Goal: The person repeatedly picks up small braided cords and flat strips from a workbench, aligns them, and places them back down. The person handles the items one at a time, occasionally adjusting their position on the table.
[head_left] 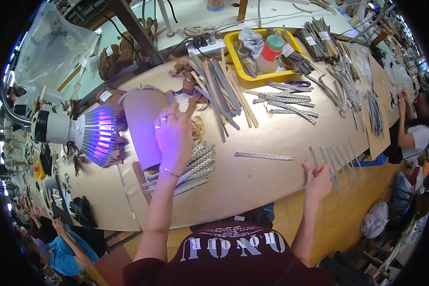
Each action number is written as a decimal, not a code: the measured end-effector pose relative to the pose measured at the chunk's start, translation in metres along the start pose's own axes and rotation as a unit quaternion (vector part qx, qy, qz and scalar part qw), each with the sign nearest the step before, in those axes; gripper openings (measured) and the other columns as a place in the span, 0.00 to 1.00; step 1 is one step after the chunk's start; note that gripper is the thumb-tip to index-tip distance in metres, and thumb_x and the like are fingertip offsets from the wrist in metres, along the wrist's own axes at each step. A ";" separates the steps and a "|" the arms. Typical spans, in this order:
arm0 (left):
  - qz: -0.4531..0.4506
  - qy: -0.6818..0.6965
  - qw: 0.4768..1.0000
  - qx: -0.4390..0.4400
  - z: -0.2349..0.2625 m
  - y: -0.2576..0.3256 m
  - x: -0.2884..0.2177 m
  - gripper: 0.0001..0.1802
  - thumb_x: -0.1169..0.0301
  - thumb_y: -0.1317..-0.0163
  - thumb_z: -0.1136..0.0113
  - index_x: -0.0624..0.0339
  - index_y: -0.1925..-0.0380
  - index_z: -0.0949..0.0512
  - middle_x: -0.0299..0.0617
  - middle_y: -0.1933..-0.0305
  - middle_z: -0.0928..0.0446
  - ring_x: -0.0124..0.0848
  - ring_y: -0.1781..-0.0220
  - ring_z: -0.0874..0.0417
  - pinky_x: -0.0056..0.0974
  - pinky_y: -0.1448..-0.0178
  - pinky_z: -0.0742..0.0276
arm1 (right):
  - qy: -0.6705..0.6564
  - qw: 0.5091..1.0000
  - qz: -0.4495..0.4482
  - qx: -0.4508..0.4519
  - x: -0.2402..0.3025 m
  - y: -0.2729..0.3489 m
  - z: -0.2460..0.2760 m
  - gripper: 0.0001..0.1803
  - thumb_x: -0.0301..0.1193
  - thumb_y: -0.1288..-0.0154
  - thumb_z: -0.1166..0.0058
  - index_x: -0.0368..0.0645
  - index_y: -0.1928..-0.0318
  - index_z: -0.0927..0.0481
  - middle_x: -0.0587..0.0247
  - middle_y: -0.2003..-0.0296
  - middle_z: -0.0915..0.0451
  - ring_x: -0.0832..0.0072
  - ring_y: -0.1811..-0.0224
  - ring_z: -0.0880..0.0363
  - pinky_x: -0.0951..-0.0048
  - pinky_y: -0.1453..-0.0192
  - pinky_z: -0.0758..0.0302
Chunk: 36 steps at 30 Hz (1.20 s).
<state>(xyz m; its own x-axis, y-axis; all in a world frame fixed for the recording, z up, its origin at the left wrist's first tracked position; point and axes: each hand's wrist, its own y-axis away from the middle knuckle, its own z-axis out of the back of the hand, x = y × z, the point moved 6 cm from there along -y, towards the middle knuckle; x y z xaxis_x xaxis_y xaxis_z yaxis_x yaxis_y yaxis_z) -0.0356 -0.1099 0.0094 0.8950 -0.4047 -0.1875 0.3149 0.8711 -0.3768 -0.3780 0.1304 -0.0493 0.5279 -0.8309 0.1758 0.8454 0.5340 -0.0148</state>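
Observation:
My left hand (175, 138), with rings and a bracelet, reaches over a brown-purple rounded piece (145, 124) under a lit lamp (97, 136). Its fingers are bent together, and whatever they hold is hidden. Below its wrist lies a pile of silver-grey braided strips (198, 169). At the front right edge my right hand (318, 181) is closed, thumb against the curled fingers; I cannot make out anything in it. Beside it, several thin grey strips (338, 159) lie in a row, their ends past the table edge. A single braided strip (263, 156) lies between my hands.
A yellow tray (243, 74) holds a bottle with a green top (271, 52) and a cloth. Loose grey and tan strips (219, 90), braided bundles (291, 102) and a power strip (209, 46) lie nearby. Other people sit at far left and right.

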 end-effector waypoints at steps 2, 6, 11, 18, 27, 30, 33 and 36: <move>-0.028 -0.088 0.995 0.026 -0.012 0.001 0.001 0.10 0.70 0.41 0.35 0.61 0.61 0.17 0.50 0.46 0.21 0.46 0.40 0.23 0.51 0.34 0.35 | -0.008 0.989 0.089 -0.119 0.016 0.011 0.015 0.25 0.52 0.39 0.35 0.43 0.62 0.25 0.60 0.74 0.24 0.63 0.71 0.24 0.59 0.64 0.30; -0.040 -0.130 0.991 -0.001 -0.014 0.005 0.004 0.10 0.69 0.42 0.33 0.60 0.62 0.15 0.51 0.44 0.20 0.45 0.37 0.25 0.51 0.29 0.40 | -0.191 0.953 0.171 -0.162 0.055 0.018 0.028 0.12 0.39 0.34 0.37 0.43 0.60 0.19 0.60 0.67 0.21 0.63 0.64 0.21 0.61 0.61 0.27; 0.049 -0.008 0.999 -0.009 0.007 0.009 0.012 0.10 0.67 0.44 0.31 0.59 0.65 0.17 0.46 0.46 0.19 0.42 0.40 0.22 0.50 0.31 0.38 | -0.263 0.916 0.302 0.018 0.161 0.010 -0.007 0.10 0.36 0.36 0.36 0.44 0.61 0.16 0.60 0.65 0.20 0.62 0.62 0.19 0.62 0.59 0.26; 0.078 0.043 0.995 -0.050 0.035 0.017 0.007 0.10 0.67 0.43 0.31 0.57 0.63 0.19 0.43 0.48 0.18 0.39 0.44 0.19 0.49 0.35 0.36 | -0.124 0.944 0.299 0.070 0.216 0.001 -0.043 0.13 0.41 0.35 0.39 0.45 0.60 0.17 0.60 0.65 0.21 0.60 0.63 0.20 0.58 0.57 0.30; 0.146 0.557 0.797 0.183 -0.017 0.027 -0.051 0.18 0.67 0.29 0.42 0.63 0.43 0.24 0.47 0.43 0.19 0.38 0.44 0.17 0.41 0.41 0.24 | -0.532 0.733 0.183 0.383 0.190 0.012 -0.024 0.08 0.29 0.25 0.52 0.39 0.62 0.24 0.72 0.70 0.28 0.85 0.69 0.35 0.81 0.63 0.35; 0.205 0.704 0.654 0.185 -0.028 0.014 -0.058 0.23 0.65 0.24 0.48 0.68 0.36 0.30 0.49 0.44 0.19 0.37 0.44 0.17 0.40 0.40 0.22 | -0.487 0.694 0.248 0.469 0.181 0.031 -0.008 0.09 0.30 0.25 0.52 0.38 0.62 0.25 0.74 0.70 0.28 0.86 0.68 0.35 0.79 0.63 0.35; 0.218 0.737 0.626 0.127 -0.017 0.002 -0.046 0.23 0.66 0.24 0.49 0.69 0.35 0.31 0.51 0.47 0.18 0.36 0.48 0.15 0.39 0.42 0.19 | -0.400 0.700 0.261 0.531 0.164 0.047 -0.005 0.10 0.33 0.25 0.49 0.40 0.62 0.26 0.73 0.70 0.27 0.84 0.66 0.31 0.78 0.60 0.32; 0.205 0.725 0.650 0.099 0.001 0.000 -0.037 0.20 0.70 0.26 0.47 0.70 0.39 0.27 0.51 0.50 0.17 0.34 0.52 0.13 0.36 0.46 0.16 | -0.419 0.713 0.225 0.515 0.155 0.057 -0.006 0.10 0.32 0.26 0.48 0.39 0.63 0.26 0.73 0.71 0.29 0.84 0.69 0.35 0.78 0.63 0.35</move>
<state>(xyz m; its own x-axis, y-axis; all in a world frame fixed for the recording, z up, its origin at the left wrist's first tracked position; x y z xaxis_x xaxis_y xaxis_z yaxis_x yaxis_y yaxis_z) -0.0685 -0.0947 0.0174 -0.2761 0.1605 -0.9476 0.3057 0.9494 0.0717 -0.2479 0.0310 -0.0290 0.1270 -0.3843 0.9144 -0.1302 0.9075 0.3995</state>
